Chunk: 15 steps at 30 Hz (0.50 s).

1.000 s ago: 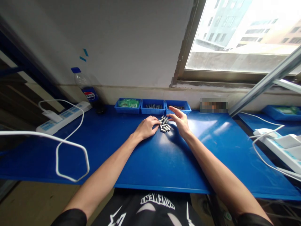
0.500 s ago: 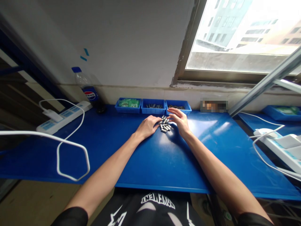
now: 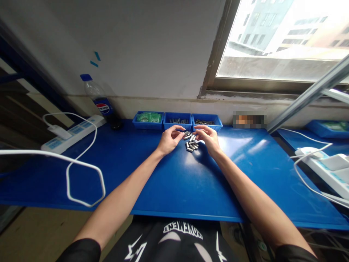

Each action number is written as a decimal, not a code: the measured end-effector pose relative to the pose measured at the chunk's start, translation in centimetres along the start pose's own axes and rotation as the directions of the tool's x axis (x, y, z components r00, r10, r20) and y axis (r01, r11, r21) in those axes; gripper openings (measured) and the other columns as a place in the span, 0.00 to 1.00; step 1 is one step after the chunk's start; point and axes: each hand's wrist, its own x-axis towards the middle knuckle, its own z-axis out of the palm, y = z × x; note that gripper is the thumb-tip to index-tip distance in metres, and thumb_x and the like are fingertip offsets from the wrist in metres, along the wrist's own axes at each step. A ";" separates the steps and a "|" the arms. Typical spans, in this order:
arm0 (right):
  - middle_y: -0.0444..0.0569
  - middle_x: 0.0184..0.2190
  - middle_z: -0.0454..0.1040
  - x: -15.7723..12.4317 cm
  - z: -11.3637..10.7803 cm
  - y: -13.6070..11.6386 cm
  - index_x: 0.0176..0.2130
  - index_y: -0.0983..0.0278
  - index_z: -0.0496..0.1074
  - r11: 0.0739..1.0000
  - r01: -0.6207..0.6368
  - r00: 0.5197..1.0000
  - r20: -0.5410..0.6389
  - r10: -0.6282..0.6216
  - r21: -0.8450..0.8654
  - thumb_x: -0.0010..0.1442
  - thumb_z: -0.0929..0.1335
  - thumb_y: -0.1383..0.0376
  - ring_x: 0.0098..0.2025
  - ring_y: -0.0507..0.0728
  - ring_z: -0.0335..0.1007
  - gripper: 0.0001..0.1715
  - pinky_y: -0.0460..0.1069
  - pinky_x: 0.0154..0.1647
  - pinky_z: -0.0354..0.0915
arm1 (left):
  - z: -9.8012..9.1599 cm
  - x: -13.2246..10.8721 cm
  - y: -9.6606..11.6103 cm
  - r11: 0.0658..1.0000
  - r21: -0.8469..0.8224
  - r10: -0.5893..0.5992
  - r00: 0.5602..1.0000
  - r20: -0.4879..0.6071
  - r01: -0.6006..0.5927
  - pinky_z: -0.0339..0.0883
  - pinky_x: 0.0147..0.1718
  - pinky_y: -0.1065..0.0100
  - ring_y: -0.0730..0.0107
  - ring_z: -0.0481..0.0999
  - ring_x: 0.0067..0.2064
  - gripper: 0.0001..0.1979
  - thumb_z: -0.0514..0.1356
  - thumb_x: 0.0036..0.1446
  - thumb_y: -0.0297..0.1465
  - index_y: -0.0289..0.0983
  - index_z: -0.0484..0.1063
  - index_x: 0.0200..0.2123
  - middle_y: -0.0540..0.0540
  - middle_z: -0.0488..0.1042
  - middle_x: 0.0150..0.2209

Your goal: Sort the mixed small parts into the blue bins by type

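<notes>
A small heap of silver and black oblong pieces (image 3: 192,146) lies on the blue tabletop (image 3: 180,182) between my hands. On the left side of the heap, my left hand (image 3: 169,140) is open, thumb and curved fingers apart, its tips near the upper pieces. My right hand (image 3: 208,140) hovers over the right edge with its fingers spread from the thumb; the fingertips are at the pieces, and I see nothing held. Behind the heap stand three blue bins: one with green packets (image 3: 148,117), one with small dark metal parts (image 3: 178,120), one with thin dark pieces (image 3: 204,122).
A cola bottle (image 3: 103,105) and a white power strip (image 3: 73,134) stand at the left, with a looping white cable (image 3: 100,182) in front. To the right are a blurred-out item (image 3: 249,120), a metal strut (image 3: 300,92) and another power strip (image 3: 327,174).
My left hand has lifted slightly and its thumb and fingers have parted, away from the heap's left edge. The right hand stays nearly in place. The view has shifted a little.
</notes>
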 end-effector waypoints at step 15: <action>0.49 0.32 0.82 -0.9 0.7 -0.9 0.40 0.62 0.83 0.999 -0.024 0.973 0.227 0.032 -0.035 0.53 0.78 0.50 0.28 0.55 0.73 0.21 0.51 0.32 0.68 | 0.0 0.0 0.2 0.985 -0.159 -0.053 0.995 0.088 0.066 0.78 0.40 0.65 0.66 0.83 0.35 0.13 0.66 0.62 0.39 0.36 0.70 0.42 0.46 0.81 0.32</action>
